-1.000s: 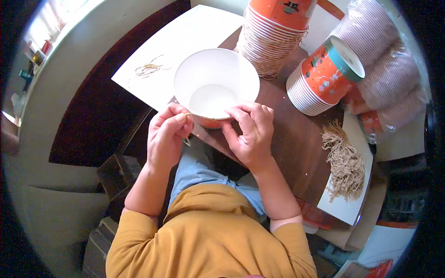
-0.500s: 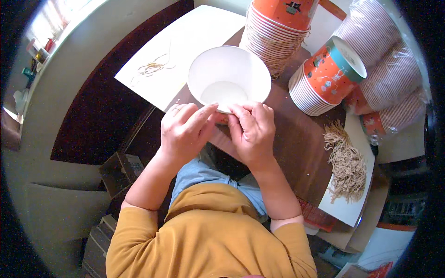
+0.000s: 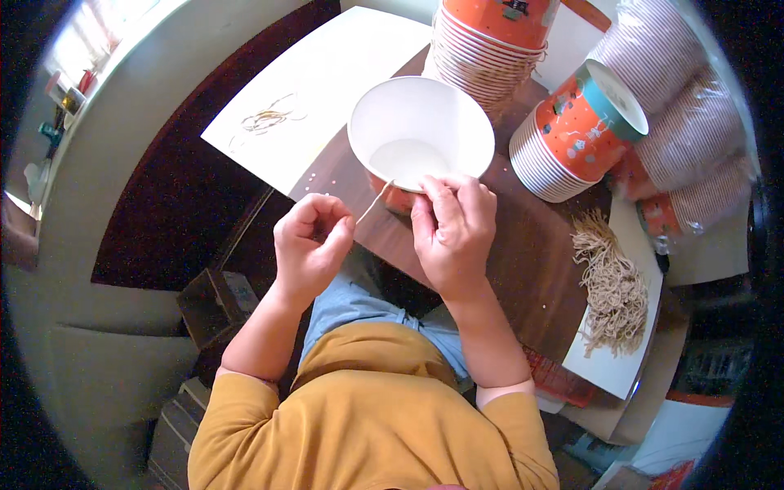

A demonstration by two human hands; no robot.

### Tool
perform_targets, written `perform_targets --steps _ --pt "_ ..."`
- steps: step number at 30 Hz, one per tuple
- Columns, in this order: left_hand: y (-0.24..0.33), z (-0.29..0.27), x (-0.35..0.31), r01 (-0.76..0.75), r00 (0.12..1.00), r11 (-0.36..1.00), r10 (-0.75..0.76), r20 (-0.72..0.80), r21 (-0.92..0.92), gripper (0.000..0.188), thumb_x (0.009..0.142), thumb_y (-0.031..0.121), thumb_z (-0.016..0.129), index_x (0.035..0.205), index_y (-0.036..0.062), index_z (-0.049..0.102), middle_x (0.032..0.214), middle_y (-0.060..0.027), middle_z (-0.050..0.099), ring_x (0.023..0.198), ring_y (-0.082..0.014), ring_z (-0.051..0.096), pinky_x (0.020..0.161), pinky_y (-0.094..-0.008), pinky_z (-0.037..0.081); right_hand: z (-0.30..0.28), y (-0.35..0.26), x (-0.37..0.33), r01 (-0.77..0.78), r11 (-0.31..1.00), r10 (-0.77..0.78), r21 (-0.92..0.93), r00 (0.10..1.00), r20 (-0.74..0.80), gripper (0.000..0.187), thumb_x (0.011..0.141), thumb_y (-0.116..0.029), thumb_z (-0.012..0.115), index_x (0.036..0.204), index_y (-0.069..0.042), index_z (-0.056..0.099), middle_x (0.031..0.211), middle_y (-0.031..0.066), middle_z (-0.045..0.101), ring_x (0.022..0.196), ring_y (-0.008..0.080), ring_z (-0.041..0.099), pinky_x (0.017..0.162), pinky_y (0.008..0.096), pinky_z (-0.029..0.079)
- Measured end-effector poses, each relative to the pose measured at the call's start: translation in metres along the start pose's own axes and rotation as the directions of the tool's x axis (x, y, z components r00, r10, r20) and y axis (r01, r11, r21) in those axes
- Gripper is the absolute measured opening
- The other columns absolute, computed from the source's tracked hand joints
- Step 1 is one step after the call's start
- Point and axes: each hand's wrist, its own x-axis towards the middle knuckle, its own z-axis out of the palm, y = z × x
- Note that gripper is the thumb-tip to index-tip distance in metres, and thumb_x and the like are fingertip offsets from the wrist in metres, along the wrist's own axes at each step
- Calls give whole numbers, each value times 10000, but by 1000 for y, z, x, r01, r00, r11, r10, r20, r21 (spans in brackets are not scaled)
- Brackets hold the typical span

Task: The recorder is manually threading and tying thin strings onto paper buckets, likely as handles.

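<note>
A white-lined paper bucket (image 3: 420,118) with an orange outside stands on the brown table in front of me, its open mouth facing up. My right hand (image 3: 455,233) pinches the near rim between thumb and fingers. From the rim, just left of those fingers, a thin beige cord (image 3: 375,201) runs down to my left hand (image 3: 310,245). Thumb and forefinger of that hand are closed on the cord's end, apart from the bucket. How the cord joins the bucket is too small to make out.
Nested orange buckets with cords hanging at their sides form a tall stack (image 3: 490,53) behind. An upturned stack (image 3: 576,122) is to its right, beside plastic-wrapped bucket stacks (image 3: 686,114). A bundle of beige cords (image 3: 612,290) lies at right; loose strings (image 3: 265,121) lie on a white board (image 3: 335,57).
My left hand has moved left and down from the rim, drawing the cord into view. The bucket has shifted slightly right, with my right hand still at its rim.
</note>
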Motion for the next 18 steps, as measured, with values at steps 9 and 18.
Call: perform_targets --steps 9,18 --pt "-4 2 3 157 979 976 -134 153 -151 165 855 74 654 989 -9 606 809 17 595 691 -25 517 613 -170 416 0 -11 -27 -96 973 88 207 995 49 146 771 -123 674 897 -70 622 815 88 586 751 280 590 680 389 462" --pt "-6 -1 12 159 939 984 -174 295 76 222 869 146 667 996 -34 651 805 -13 655 722 -48 575 651 -198 469 20 -12 -31 -236 969 221 75 962 162 230 787 -270 689 905 -74 661 776 106 642 669 292 625 628 412 487"
